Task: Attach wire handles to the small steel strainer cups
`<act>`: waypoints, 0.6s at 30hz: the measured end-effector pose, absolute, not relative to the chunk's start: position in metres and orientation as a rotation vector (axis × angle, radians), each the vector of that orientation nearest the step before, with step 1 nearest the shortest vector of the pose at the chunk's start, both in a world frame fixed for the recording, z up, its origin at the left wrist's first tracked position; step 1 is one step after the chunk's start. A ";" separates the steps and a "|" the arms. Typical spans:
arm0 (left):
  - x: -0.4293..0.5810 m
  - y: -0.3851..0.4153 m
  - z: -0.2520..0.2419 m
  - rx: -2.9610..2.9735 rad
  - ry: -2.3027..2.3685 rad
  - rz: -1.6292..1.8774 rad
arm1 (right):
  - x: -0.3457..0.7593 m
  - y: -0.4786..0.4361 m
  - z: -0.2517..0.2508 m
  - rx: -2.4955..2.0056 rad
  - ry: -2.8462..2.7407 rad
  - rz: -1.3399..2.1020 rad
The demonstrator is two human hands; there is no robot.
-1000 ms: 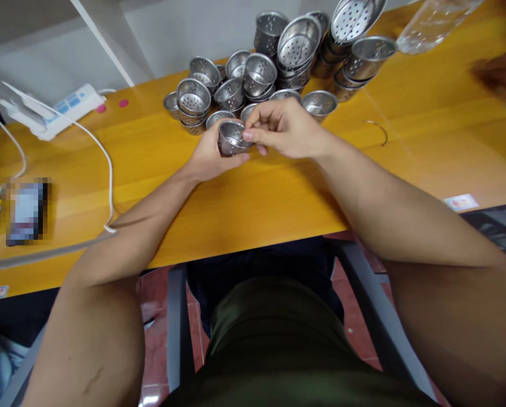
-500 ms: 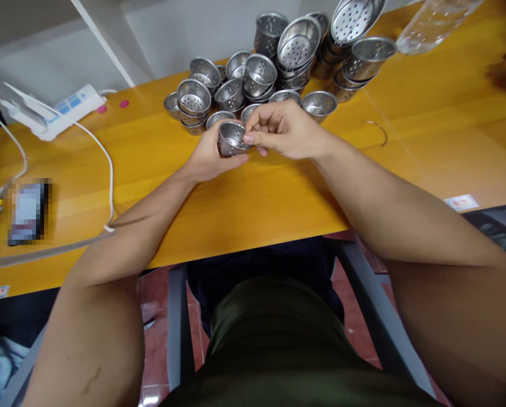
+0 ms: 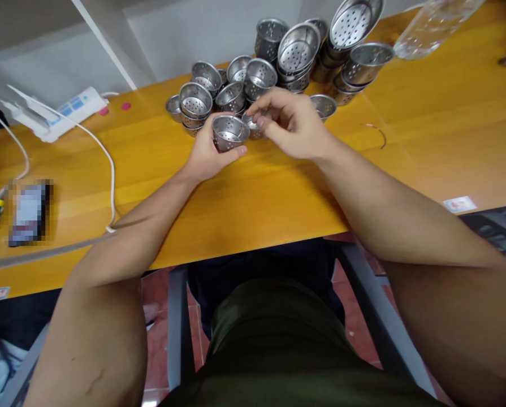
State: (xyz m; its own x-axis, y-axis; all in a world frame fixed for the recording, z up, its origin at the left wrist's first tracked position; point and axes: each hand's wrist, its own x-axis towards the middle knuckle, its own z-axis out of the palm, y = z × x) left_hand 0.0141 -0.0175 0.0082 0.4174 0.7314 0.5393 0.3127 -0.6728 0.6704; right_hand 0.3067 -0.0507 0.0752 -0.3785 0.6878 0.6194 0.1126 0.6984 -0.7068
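In my left hand [image 3: 206, 152] is a small perforated metal strainer cup [image 3: 230, 133], tilted with its mouth toward me. The fingers wrap round its left side and the thumb lies along its lower front. My right hand [image 3: 293, 121] hovers just right of the cup's rim, thumb and forefinger bent close together. Whether something thin sits between those fingertips is hard to make out. Right behind the fingertips stands another small strainer cup [image 3: 256, 129], partly hidden by the right hand.
Several stacked strainer cups [image 3: 195, 100] crowd the back of the wooden table [image 3: 244, 209]. At the right back are a clear plastic bottle [image 3: 437, 28] and a thin curved strip [image 3: 379, 134]. A power strip [image 3: 72, 116], white cable [image 3: 111, 169] and blurred phone [image 3: 29, 212] lie left.
My right fingertips have come away from the held cup's rim, slightly up and right. The cup has shifted a little left and up in my left hand, showing more of its mouth.
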 end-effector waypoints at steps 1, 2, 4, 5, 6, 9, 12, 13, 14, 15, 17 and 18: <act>0.014 -0.018 0.009 2.206 0.893 1.180 | 0.307 -0.053 0.077 -0.657 -1.899 0.669; 0.013 -0.018 0.010 2.206 0.897 1.181 | 0.307 -0.056 0.079 -0.696 -1.902 0.655; 0.012 -0.018 0.011 2.202 0.894 1.178 | 0.306 -0.062 0.083 -0.749 -1.891 0.683; 0.012 -0.018 0.010 2.201 0.889 1.173 | 0.305 -0.065 0.086 -0.759 -1.889 0.710; 0.012 -0.017 0.009 2.202 0.884 1.166 | 0.305 -0.067 0.087 -0.759 -1.894 0.735; 0.010 -0.014 0.005 2.207 0.867 1.169 | 0.304 -0.069 0.089 -0.756 -1.940 0.754; 0.010 -0.013 0.004 2.207 0.866 1.214 | 0.304 -0.067 0.088 -0.765 -1.974 0.741; 0.010 -0.013 0.005 2.206 0.874 1.227 | 0.304 -0.066 0.087 -0.759 -1.973 0.740; 0.010 -0.014 0.007 2.206 0.884 1.231 | 0.304 -0.066 0.086 -0.749 -1.968 0.738; 0.010 -0.015 0.008 2.208 0.895 1.229 | 0.304 -0.065 0.085 -0.739 -1.964 0.734; 0.010 -0.015 0.009 2.214 0.910 1.220 | 0.304 -0.063 0.084 -0.731 -1.973 0.715; 0.009 -0.015 0.008 2.220 0.912 1.219 | 0.305 -0.062 0.083 -0.734 -1.986 0.703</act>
